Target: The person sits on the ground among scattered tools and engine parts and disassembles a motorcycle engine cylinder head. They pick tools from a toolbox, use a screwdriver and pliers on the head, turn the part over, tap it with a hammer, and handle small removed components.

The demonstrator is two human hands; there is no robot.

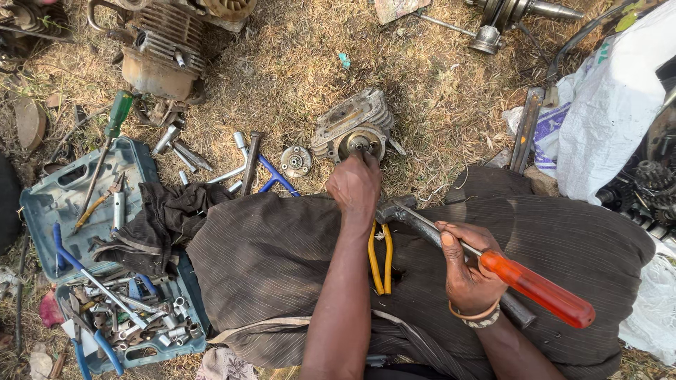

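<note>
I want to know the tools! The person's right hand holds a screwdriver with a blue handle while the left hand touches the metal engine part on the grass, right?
Not quite. The head view shows the screwdriver in the right hand has an orange handle, not blue. The rest holds: the left hand touches the metal engine part on the grass.

Around the cylinder head (352, 130) the dry grass above and to its right is lying open, giving free passage; to its left a round metal cover (296, 161), a blue-handled wrench (276, 176) and loose sockets (182, 149) are blocking the way; below it the left hand (355, 186) is closing the approach.
</note>
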